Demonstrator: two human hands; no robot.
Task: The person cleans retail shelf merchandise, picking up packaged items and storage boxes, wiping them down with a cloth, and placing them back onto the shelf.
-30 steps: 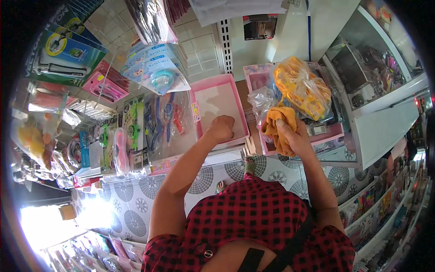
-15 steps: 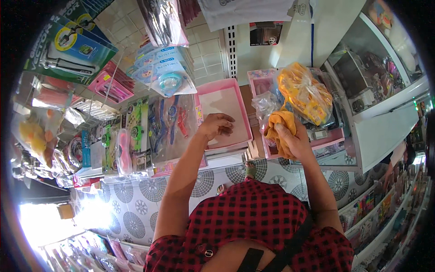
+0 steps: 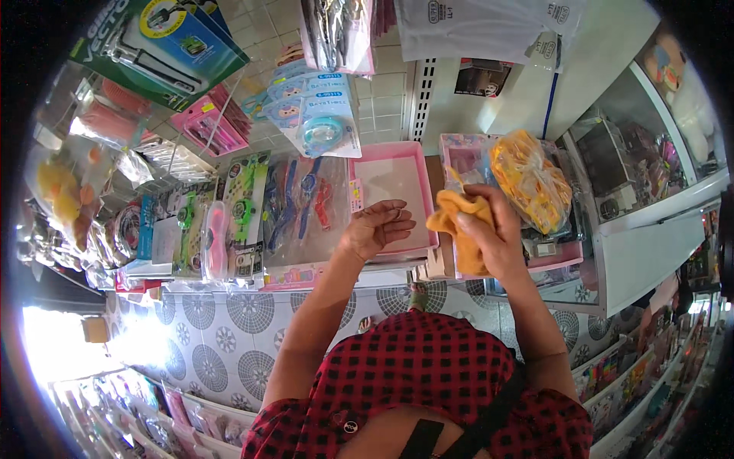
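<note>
**Clutching a bunched mustard-yellow fabric cloth (image 3: pixel 472 252) at right**

Clamped in the bare right hand (image 3: pixel 493 229), thumb-side up, probably bunched to fit one palm. Holding nothing visible in the bare left hand (image 3: pixel 378 228), loosely uncurled at the near-left corner of a shallow, pink-walled rectangular tray (image 3: pixel 391 176). Reaching forward on bent elbows. Set farther right: a yellow bundle wrapped in clear plastic (image 3: pixel 531 183), presumably to keep contents together.

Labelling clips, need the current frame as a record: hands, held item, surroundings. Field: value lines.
left hand: loosely open, nothing visible in it, over pink tray's near-left part
right hand: gripping cloth
cloth: orange, bunched
pink tray: left of cloth
beyond right hand: bagged yellow items
left of tray: packaged watches
floor: patterned tiles
</note>
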